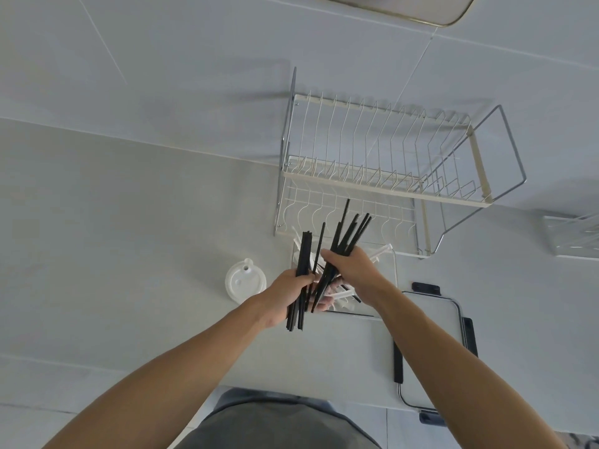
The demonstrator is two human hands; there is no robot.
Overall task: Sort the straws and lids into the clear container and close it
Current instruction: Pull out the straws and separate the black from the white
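Pale counter [129,238] against a tiled wall [194,76], with a two-tier wire dish rack [382,170] at the back and a white round lid [245,281] lying flat to the left of the clear container [389,270]. Left hand [285,296] closed around a tight bundle of black straws [303,273], right hand [351,265] closed around a fanned bunch of black straws [346,234], both held over the container holding white straws [343,294]. Container cover [431,345] with black clips flat on the counter, near right, beside the container.
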